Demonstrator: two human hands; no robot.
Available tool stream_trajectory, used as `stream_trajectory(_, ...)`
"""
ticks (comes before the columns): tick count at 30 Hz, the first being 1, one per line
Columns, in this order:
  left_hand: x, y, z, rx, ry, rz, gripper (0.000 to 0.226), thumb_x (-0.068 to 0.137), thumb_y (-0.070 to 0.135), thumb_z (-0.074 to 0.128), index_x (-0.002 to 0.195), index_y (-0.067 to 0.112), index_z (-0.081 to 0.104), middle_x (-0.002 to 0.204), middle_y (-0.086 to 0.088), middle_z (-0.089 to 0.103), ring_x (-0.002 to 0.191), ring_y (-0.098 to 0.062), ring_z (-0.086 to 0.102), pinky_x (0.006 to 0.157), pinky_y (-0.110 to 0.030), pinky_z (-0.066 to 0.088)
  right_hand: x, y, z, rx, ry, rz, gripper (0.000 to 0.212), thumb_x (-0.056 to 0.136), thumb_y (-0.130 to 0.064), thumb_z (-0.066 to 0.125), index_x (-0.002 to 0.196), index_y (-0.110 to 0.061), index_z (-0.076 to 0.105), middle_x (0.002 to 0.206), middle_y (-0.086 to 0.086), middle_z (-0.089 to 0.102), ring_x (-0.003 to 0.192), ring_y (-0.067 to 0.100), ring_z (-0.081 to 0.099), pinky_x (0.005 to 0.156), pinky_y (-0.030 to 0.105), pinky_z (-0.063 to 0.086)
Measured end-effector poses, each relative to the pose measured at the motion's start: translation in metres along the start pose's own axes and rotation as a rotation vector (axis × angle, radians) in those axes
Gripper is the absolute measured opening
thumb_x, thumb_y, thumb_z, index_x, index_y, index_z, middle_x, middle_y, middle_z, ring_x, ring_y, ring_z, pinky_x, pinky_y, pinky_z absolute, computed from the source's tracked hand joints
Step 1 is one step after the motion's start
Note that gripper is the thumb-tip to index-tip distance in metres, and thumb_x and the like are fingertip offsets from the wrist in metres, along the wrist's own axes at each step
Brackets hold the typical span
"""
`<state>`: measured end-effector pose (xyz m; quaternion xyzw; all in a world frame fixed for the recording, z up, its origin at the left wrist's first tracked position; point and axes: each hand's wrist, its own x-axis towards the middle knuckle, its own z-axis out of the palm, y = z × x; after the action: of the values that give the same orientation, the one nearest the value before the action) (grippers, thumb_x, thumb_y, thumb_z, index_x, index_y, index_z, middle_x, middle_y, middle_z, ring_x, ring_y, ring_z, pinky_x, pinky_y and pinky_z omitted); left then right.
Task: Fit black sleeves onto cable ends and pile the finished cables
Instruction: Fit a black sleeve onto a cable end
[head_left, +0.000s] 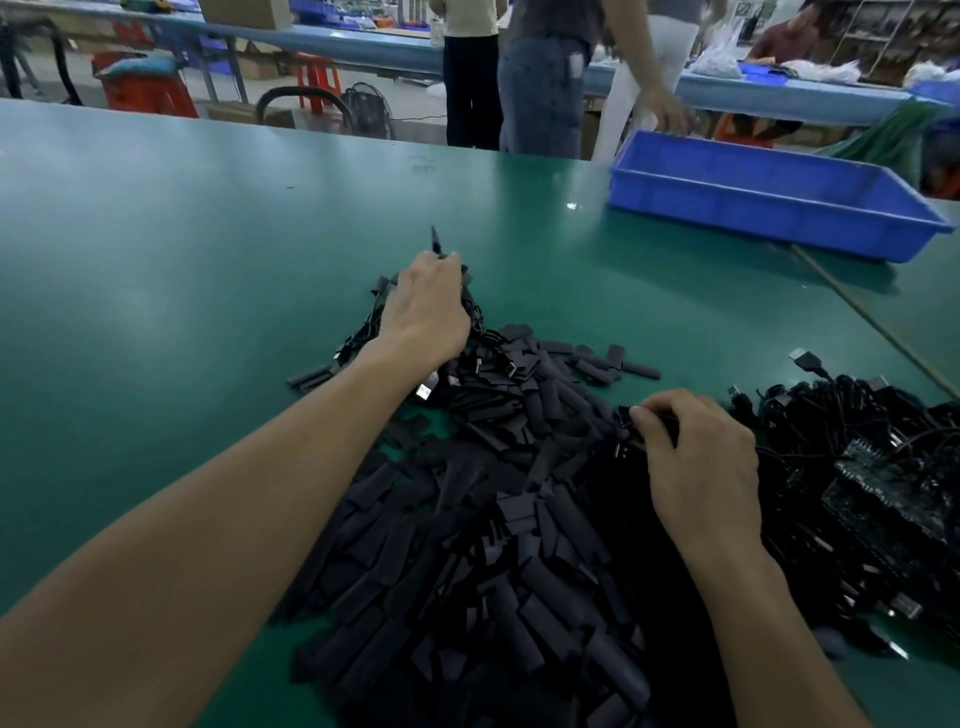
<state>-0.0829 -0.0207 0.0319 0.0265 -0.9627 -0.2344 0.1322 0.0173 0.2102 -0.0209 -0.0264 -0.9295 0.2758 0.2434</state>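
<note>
Left hand (426, 306): fingers curled round a cable (435, 240), one black end poking up past the knuckles. The hand sits over a small cable pile (358, 340) at the far edge of the sleeves (493, 519).

Right hand (701, 462): thumb and fingertips pinch a small black piece (626, 415) at the heap's right edge. Sleeve or plug, I can't tell; it is black on black.

My read: a finished cable is going down while the next part is picked.
- Set the cable low onto the pile, ends together, so it doesn't snag loose sleeves.
- With the right, single out one sleeve, lift it clear, and check that its open mouth faces the plug before pushing.

A tangle (857, 467) of more cables lies just right of the right hand.

Table (156, 260): green, matte, faint glare. A blue tray (779, 197) sits at the far right, well apart from the work. Beyond the table edge are people (540, 78) standing, a long bench (363, 47) and red stools (317, 78).
</note>
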Motion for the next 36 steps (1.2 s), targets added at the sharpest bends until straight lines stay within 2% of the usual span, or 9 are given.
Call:
stream_trajectory(2, -0.005, 0.005, -0.001, 0.115, 0.025, -0.008, 0.04, 0.094, 0.0, 0.051, 0.133, 0.006, 0.051, 0.137, -0.018, 0.047, 0.128, -0.037, 0.045, 0.103, -0.045, 0.037, 0.001, 0.001, -0.001, 0.047, 0.003, -0.021, 0.009, 0.096, -0.024, 0.065, 0.093, -0.018, 0.07, 0.084, -0.006, 0.061, 0.078, 0.014, 0.057, 0.073, 0.029, 0.047)
stream_trajectory(4, -0.014, 0.011, 0.001, 0.093, 0.127, 0.055, 0.045, 0.094, 0.003, 0.053, 0.139, 0.011, 0.052, 0.149, -0.015, 0.042, 0.136, -0.032, 0.04, 0.11, -0.041, 0.032, 0.002, 0.001, -0.004, 0.113, 0.019, -0.04, 0.007, 0.095, -0.022, 0.066, 0.094, -0.018, 0.072, 0.084, -0.008, 0.061, 0.078, 0.004, 0.057, 0.073, 0.01, 0.041)
stream_trajectory(6, -0.029, 0.023, 0.004, -0.067, 0.204, 0.234, 0.038, 0.095, 0.009, 0.058, 0.133, 0.015, 0.059, 0.14, -0.007, 0.054, 0.127, -0.018, 0.047, 0.106, -0.025, 0.032, 0.003, 0.0, -0.006, 0.182, 0.03, -0.056, 0.005, 0.093, -0.018, 0.068, 0.095, -0.018, 0.073, 0.084, -0.014, 0.059, 0.082, -0.007, 0.057, 0.074, -0.001, 0.037)
stream_trajectory(8, -0.049, 0.04, 0.014, -0.353, 0.073, 0.347, 0.029, 0.094, 0.012, 0.063, 0.123, 0.012, 0.066, 0.119, -0.003, 0.067, 0.104, -0.006, 0.056, 0.098, -0.013, 0.039, 0.006, 0.0, -0.006, 0.233, 0.007, -0.075, 0.007, 0.092, -0.013, 0.069, 0.096, -0.018, 0.073, 0.086, -0.016, 0.06, 0.084, -0.014, 0.056, 0.075, -0.003, 0.034)
stream_trajectory(11, -0.077, 0.057, 0.04, -0.739, -0.248, 0.254, 0.025, 0.09, 0.01, 0.07, 0.114, 0.011, 0.065, 0.101, 0.002, 0.067, 0.089, -0.007, 0.061, 0.087, -0.014, 0.048, 0.01, 0.001, -0.008, 0.303, -0.049, -0.103, 0.017, 0.091, -0.008, 0.068, 0.091, -0.025, 0.069, 0.086, -0.019, 0.065, 0.081, -0.014, 0.057, 0.075, -0.002, 0.036)
stream_trajectory(14, -0.087, 0.057, 0.059, -0.88, -0.426, 0.14, 0.021, 0.09, 0.014, 0.073, 0.106, 0.015, 0.06, 0.096, 0.002, 0.066, 0.088, -0.012, 0.064, 0.084, -0.024, 0.052, 0.011, 0.004, -0.011, 0.391, -0.072, -0.111, 0.024, 0.091, -0.01, 0.069, 0.086, -0.034, 0.067, 0.082, -0.026, 0.066, 0.082, -0.014, 0.061, 0.074, 0.0, 0.039)
stream_trajectory(19, -0.091, 0.05, 0.062, -1.1, -0.459, 0.116, 0.014, 0.092, 0.009, 0.07, 0.088, 0.016, 0.059, 0.072, 0.009, 0.054, 0.06, 0.003, 0.048, 0.063, -0.011, 0.041, 0.013, 0.009, -0.013, 0.612, -0.119, -0.096, 0.029, 0.091, -0.004, 0.067, 0.085, -0.032, 0.069, 0.082, -0.022, 0.072, 0.077, -0.005, 0.065, 0.074, 0.007, 0.047)
stream_trajectory(27, -0.091, 0.045, 0.062, -1.224, -0.535, 0.036, 0.017, 0.088, 0.005, 0.073, 0.079, 0.015, 0.063, 0.074, 0.001, 0.058, 0.069, -0.011, 0.051, 0.073, -0.023, 0.044, 0.015, 0.014, -0.012, 0.791, -0.297, -0.03, 0.026, 0.091, -0.011, 0.066, 0.083, -0.033, 0.076, 0.079, -0.006, 0.074, 0.071, 0.003, 0.065, 0.068, 0.016, 0.053)
stream_trajectory(36, -0.089, 0.044, 0.061, -1.295, -0.616, -0.026, 0.017, 0.089, 0.002, 0.07, 0.077, 0.013, 0.064, 0.073, 0.001, 0.06, 0.069, -0.011, 0.053, 0.074, -0.022, 0.046, 0.016, 0.013, -0.013, 0.858, -0.365, 0.05, 0.011, 0.08, -0.029, 0.067, 0.083, -0.026, 0.077, 0.08, 0.003, 0.075, 0.072, 0.011, 0.067, 0.069, 0.022, 0.057)
